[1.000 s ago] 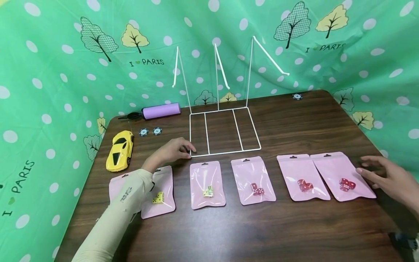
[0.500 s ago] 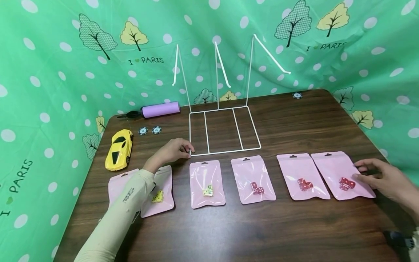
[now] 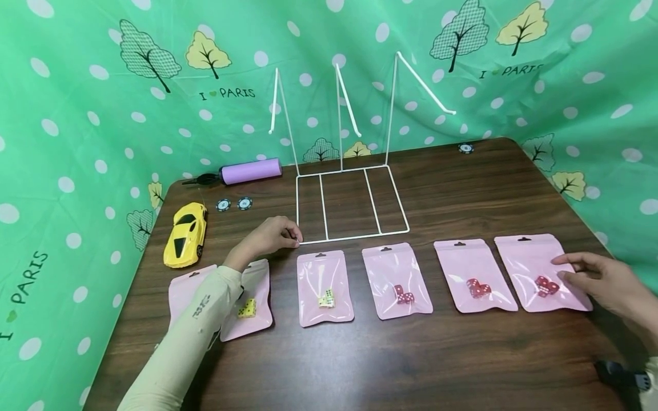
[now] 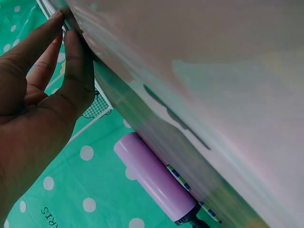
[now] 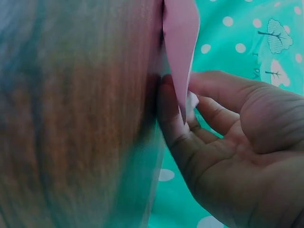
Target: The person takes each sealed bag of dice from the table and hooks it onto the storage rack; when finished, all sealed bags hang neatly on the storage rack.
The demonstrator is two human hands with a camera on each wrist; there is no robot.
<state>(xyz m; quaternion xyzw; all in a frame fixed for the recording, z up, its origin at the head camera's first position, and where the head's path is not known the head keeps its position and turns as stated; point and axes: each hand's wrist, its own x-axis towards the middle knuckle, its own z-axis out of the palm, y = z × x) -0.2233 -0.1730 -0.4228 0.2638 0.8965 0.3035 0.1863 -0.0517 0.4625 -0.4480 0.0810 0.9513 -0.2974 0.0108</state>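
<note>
Two hands are busy: the left hand (image 3: 271,237) pinches the wire rack (image 3: 349,205) corner, holding it steady on the desk (image 3: 462,188). The right hand (image 3: 604,282) pinches the edge of the far-right pink bag (image 3: 534,268), lifting it.

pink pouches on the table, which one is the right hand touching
The pink pouch at the far right of the row, holding red dice. The right hand has fingers on its right edge; the other pouches lie untouched by that hand.

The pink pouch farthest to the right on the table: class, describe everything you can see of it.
The glossy pink plastic pouch with red dice lies flat on the dark wooden table, last in the row. It has a small hang slot at its top edge and holds red dice behind a clear front. The right hand pinches its right edge, lifting that edge slightly.
</note>
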